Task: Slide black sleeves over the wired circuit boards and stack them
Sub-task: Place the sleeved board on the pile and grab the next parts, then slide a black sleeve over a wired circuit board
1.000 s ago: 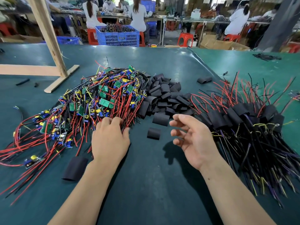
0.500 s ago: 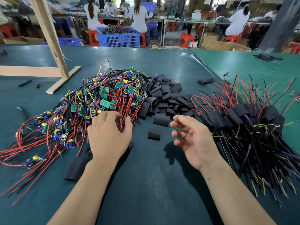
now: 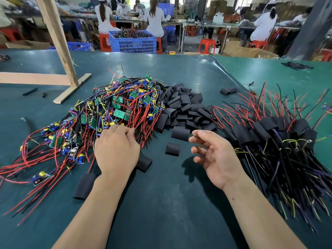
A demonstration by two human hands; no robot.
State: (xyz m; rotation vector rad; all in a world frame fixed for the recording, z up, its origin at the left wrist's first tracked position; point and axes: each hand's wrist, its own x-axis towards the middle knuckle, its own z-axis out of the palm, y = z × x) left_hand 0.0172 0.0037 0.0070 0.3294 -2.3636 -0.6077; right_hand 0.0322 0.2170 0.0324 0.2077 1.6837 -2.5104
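**Reaching for the next board**

On the green bench mat [image 3: 161,203], the left hand [image 3: 116,151] curls its fingers into the pile of wired circuit boards [image 3: 111,112]; whether it has one pinched is hidden. The right hand [image 3: 215,155] hovers relaxed, empty, near the loose black sleeves [image 3: 186,108]. Tangled wires could drag neighbouring boards out with the pull

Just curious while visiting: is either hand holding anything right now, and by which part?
The left hand pinches red wires at the board pile's near edge; which board is unclear. The right hand holds nothing.
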